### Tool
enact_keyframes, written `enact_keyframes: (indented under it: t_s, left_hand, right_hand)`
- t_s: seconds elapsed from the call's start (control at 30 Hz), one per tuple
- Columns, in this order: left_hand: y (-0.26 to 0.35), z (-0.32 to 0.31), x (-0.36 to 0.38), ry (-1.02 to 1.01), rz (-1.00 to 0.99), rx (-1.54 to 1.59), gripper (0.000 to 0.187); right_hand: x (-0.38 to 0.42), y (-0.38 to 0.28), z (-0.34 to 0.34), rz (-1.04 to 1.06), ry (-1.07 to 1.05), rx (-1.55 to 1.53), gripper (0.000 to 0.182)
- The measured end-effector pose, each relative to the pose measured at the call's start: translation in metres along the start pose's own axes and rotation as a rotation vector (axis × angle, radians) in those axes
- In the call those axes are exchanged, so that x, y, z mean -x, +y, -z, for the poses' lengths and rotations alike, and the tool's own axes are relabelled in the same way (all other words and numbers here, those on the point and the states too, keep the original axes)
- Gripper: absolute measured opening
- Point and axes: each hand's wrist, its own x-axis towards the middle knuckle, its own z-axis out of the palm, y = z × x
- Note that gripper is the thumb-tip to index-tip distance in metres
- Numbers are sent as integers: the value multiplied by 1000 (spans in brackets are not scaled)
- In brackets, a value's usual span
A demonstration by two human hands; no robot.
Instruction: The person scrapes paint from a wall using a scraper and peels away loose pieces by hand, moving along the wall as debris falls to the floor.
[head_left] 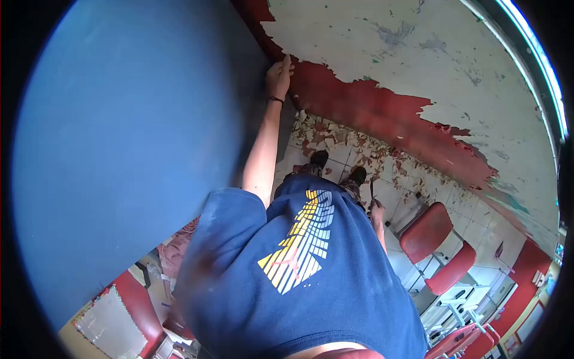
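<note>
One band of red paint (382, 110) is running diagonally across the wall (359, 42) from upper centre to the right, its top edge tearing raggedly against off-white, which is showing grey scuffs and green specks. Here's the left hand (280, 78), upper centre, reaching to the paint's inner end by the corner: it's partly curling, one finger pointing up, and whether it's gripping anything I can't tell. One dark cord is circling that wrist. The right hand (376, 212), right of centre, is closing around one slim dark tool (372, 188). Two dark shoes (320, 158) are standing mid-frame, with flakes (323, 134), too many to count, littering the tiles (388, 194) by the wall. Two red padded pieces (426, 232) are sitting right of centre. A blue panel (125, 143) is filling the left. One navy shirt (359, 269) is showing a yellow-to-white striped print with a red-outlined leaping figure; I'm reading no words.
</note>
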Motion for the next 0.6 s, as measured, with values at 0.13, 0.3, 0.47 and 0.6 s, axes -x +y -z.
enact_keyframes:
  t_s: [0.13, 0.3, 0.47, 0.6]
  left_hand:
    - [17, 5, -7, -58, 185, 136, 46]
    - [10, -7, -4, -12, 234, 299, 36]
    - [-38, 3, -14, 6, 92, 213, 23]
    - [-24, 5, 7, -32, 204, 73, 26]
  right_hand:
    - [-2, -3, -16, 25, 12, -79, 37]
    - [15, -13, -9, 14, 40, -85, 37]
    - [30, -3, -15, 4, 25, -2, 33]
    - [33, 5, -17, 28, 53, 36, 32]
